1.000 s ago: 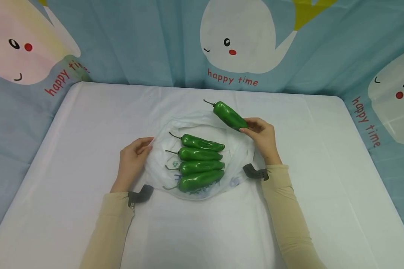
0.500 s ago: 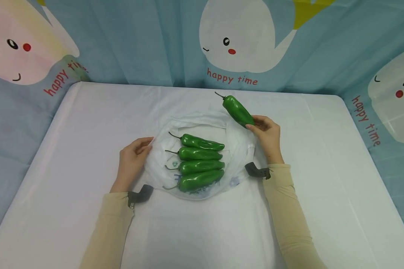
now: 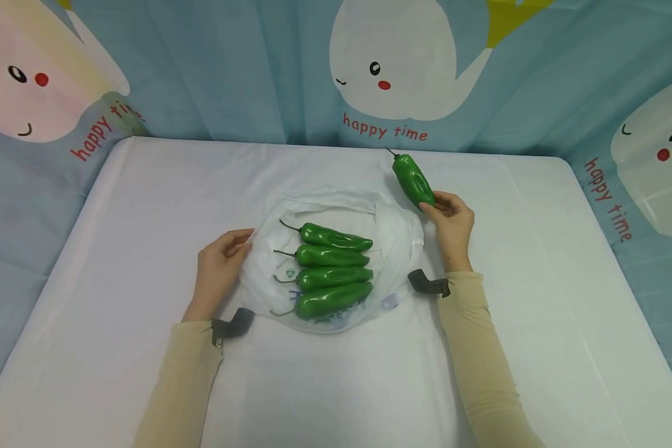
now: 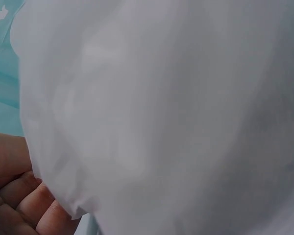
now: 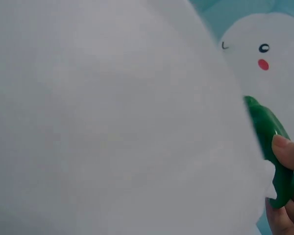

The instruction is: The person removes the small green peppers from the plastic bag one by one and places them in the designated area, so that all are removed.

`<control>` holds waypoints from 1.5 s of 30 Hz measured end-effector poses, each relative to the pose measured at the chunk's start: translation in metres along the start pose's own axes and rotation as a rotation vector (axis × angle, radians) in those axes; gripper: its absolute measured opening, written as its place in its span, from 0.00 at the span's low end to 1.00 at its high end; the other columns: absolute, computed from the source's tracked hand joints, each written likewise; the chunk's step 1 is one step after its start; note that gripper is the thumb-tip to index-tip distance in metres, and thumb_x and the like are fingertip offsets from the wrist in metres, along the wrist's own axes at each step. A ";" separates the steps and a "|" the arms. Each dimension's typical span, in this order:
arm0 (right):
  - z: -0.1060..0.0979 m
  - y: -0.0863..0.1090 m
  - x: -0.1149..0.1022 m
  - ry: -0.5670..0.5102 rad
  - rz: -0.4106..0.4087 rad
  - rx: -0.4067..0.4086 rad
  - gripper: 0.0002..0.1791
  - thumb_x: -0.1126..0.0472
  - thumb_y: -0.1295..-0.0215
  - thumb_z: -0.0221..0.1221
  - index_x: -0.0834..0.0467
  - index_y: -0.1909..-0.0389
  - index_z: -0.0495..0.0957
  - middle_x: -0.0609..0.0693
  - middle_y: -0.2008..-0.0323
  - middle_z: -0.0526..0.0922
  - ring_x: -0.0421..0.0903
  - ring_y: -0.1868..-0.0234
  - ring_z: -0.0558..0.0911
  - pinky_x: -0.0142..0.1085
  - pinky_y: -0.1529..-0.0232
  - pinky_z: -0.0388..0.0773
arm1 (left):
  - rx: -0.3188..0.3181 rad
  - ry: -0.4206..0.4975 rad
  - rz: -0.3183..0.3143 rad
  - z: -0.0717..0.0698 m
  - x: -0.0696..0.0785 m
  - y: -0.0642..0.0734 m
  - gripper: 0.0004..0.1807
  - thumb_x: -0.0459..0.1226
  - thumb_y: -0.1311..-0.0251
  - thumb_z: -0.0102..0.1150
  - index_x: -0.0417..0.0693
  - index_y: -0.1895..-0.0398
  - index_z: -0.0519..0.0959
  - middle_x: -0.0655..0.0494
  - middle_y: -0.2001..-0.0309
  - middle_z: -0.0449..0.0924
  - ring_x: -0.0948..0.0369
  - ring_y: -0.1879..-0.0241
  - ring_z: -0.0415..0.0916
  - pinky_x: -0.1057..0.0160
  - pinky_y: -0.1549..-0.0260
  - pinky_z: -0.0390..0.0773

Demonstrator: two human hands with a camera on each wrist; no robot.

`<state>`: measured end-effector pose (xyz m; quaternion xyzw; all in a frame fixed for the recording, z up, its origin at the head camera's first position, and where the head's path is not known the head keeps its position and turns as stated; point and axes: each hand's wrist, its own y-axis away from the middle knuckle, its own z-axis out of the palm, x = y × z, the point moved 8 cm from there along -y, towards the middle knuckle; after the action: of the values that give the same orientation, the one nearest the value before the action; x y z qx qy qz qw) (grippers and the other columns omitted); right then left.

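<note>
The held pepper [image 3: 413, 180] and the right hand [image 3: 453, 227] had moved rightward over the last second, nearer the table's [image 3: 537, 280] right edge. At left, the left hand's [image 3: 218, 267] grip pinched the left rim of a white plastic bag [image 3: 400, 230]. Four green peppers [image 3: 333, 256] lay in a row at the bag's middle, stems toward the table's left edge; in or on it, I couldn't tell. Farthest right, the right hand's grip held the pepper's tip, stem toward the table's far edge.
</note>
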<state>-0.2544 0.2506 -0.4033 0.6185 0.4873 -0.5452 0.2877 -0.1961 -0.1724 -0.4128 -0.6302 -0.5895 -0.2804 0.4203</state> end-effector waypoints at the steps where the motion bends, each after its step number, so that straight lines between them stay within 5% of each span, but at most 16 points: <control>1: -0.001 0.000 0.001 0.000 0.006 0.010 0.20 0.65 0.46 0.68 0.69 0.53 0.78 0.59 0.55 0.80 0.41 0.58 0.79 0.28 0.54 0.75 | 0.000 0.000 0.000 0.000 0.000 0.000 0.13 0.25 0.40 0.57 0.35 0.51 0.79 0.38 0.55 0.81 0.49 0.58 0.81 0.83 0.63 0.71; 10: -0.005 0.000 0.010 0.010 0.056 0.076 0.19 0.66 0.47 0.69 0.68 0.55 0.79 0.57 0.57 0.81 0.40 0.60 0.79 0.26 0.57 0.75 | 0.004 -0.006 0.003 0.000 0.000 0.000 0.13 0.25 0.40 0.57 0.34 0.52 0.79 0.38 0.55 0.81 0.48 0.59 0.81 0.83 0.64 0.71; 22: -0.007 -0.001 0.021 0.102 0.121 0.069 0.20 0.62 0.45 0.68 0.67 0.52 0.79 0.59 0.56 0.81 0.40 0.61 0.77 0.27 0.59 0.74 | -0.004 -0.036 -0.029 0.001 -0.002 0.000 0.13 0.26 0.39 0.56 0.35 0.51 0.79 0.38 0.57 0.81 0.49 0.59 0.81 0.84 0.64 0.70; 31: 0.000 -0.002 0.020 0.119 0.090 -0.004 0.19 0.66 0.43 0.65 0.68 0.51 0.78 0.60 0.54 0.81 0.45 0.56 0.79 0.29 0.55 0.76 | -0.007 -0.030 -0.037 0.002 -0.004 -0.001 0.13 0.27 0.38 0.56 0.35 0.51 0.79 0.39 0.57 0.81 0.50 0.59 0.81 0.84 0.64 0.70; 45: 0.000 -0.001 0.018 0.139 0.080 -0.010 0.19 0.67 0.43 0.65 0.68 0.51 0.78 0.59 0.55 0.81 0.44 0.58 0.78 0.29 0.55 0.75 | -0.009 -0.030 -0.030 0.002 -0.001 0.000 0.13 0.27 0.38 0.56 0.35 0.51 0.79 0.38 0.57 0.81 0.49 0.59 0.81 0.84 0.64 0.70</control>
<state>-0.2571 0.2563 -0.4206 0.6723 0.4837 -0.4867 0.2779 -0.1969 -0.1717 -0.4145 -0.6275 -0.6036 -0.2800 0.4044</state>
